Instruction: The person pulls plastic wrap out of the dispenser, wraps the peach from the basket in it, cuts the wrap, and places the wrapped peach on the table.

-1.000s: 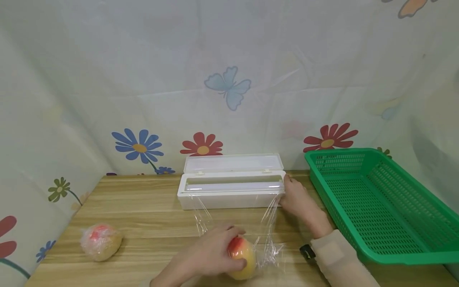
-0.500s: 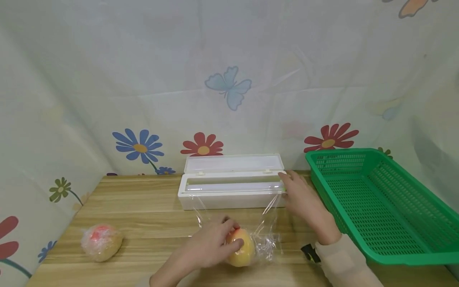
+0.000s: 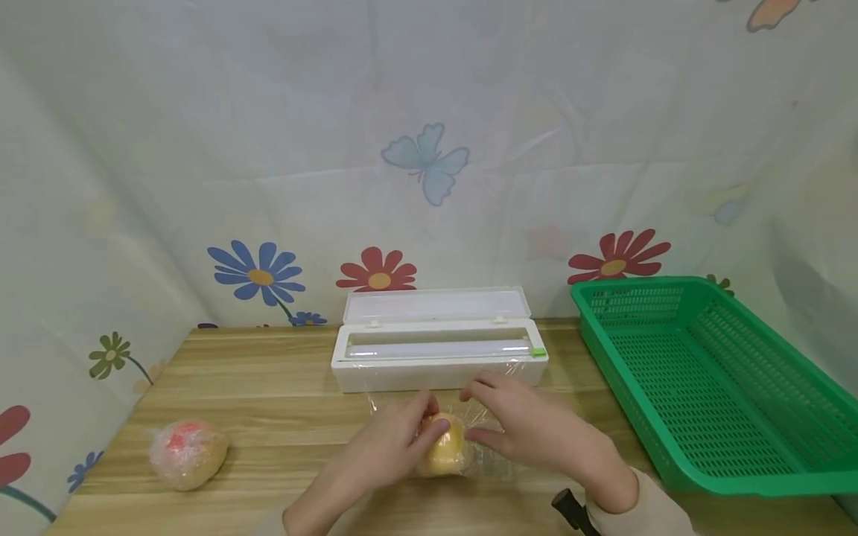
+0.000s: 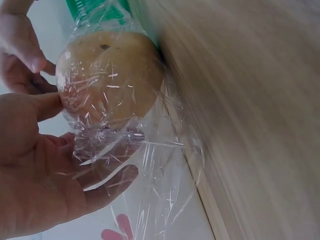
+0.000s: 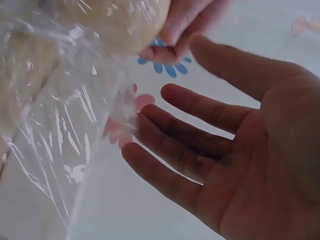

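Observation:
A yellow-and-red apple (image 3: 447, 447), partly wrapped in cling film, sits on the wooden table near the front. My left hand (image 3: 392, 443) holds it from the left, thumb and fingers around its side. In the left wrist view, clear cling film (image 4: 165, 165) clings to the apple (image 4: 110, 75) and trails loosely past the fingers. My right hand (image 3: 536, 424) hovers just right of the apple; its fingers look spread and hold nothing in the right wrist view. Behind stands a white cling film dispenser (image 3: 436, 378) with its lid up and a green slider (image 3: 538, 352) at its right end.
Another film-wrapped fruit (image 3: 189, 454) rests at the left of the table. A green plastic basket (image 3: 670, 439) stands on the right. A black strap or handle (image 3: 573, 510) shows beside the right sleeve. A flowered curtain (image 3: 302, 186) hangs behind.
My right hand has left the dispenser's right end and come forward beside the apple, uncovering the green slider. With my left hand, the apple has rolled back toward the dispenser, its red side turned away.

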Motion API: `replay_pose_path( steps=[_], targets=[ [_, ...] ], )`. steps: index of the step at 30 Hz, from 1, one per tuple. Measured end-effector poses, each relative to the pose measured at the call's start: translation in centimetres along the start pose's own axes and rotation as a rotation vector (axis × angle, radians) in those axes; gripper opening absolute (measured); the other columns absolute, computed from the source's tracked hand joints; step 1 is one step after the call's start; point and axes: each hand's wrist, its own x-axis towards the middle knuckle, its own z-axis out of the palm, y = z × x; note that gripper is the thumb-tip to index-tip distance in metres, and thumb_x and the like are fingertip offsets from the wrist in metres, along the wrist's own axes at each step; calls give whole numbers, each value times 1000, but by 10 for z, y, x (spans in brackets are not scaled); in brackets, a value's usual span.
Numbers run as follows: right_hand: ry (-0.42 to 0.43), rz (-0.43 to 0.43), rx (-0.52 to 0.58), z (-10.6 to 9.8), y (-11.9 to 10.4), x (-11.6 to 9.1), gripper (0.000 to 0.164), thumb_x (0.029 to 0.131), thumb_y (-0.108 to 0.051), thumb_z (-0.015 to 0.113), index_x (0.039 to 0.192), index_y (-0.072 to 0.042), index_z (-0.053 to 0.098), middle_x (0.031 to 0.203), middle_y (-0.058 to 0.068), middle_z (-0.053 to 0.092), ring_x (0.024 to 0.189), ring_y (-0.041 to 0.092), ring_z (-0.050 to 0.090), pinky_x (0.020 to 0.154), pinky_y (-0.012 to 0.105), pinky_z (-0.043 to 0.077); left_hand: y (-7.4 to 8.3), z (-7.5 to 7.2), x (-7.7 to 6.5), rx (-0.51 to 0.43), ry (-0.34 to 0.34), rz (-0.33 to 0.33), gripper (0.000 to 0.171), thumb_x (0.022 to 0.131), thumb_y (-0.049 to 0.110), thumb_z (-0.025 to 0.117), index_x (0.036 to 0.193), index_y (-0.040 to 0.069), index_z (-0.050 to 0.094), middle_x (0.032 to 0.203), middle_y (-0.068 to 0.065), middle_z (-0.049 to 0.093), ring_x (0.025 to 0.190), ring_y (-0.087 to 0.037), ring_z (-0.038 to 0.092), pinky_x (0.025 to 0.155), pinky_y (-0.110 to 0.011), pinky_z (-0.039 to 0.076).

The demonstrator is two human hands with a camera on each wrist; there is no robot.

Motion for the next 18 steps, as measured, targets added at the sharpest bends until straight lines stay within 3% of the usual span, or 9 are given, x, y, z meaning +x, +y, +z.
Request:
replay_pose_path(
  steps=[4,7,11,14,18],
  targets=[
    [-96,20,5,11,-4,-2,53,81,-37,77,122,-9,58,117,1,54,103,14,55,85,32,49,0,0,1,-9,-19,-40,24,102,35,46,103,13,55,71,11,52,60,-4,49,53,-21,43],
    [-144,43,-3,18,-4,-6,70,76,-38,81,132,-9,52,125,4,51,108,18,54,90,36,48,-2,-1,1,-1,-49,-67,35,99,46,47,111,14,55,71,11,52,60,-6,50,53,-23,44],
    [-175,100,3,23,0,-10,91,66,-32,89,142,-17,41,126,5,48,106,22,54,87,42,49,-8,-6,-2,24,-113,-93,59,84,60,62,127,21,52,96,8,61,85,-10,58,72,-32,51],
    [-189,162,-4,26,2,-12,101,62,-27,90,146,-19,35,124,8,50,107,27,54,86,46,48,-13,-11,-5,54,-167,-104,78,72,53,79,136,25,46,124,2,55,111,-17,53,92,-41,46],
    [-181,197,-41,33,7,-12,98,64,-20,88,146,-10,34,125,14,54,113,32,53,90,48,46,-17,-17,-7,71,-219,-104,97,61,31,91,143,24,40,132,-6,50,119,-23,49,97,-44,42]
  ],
)
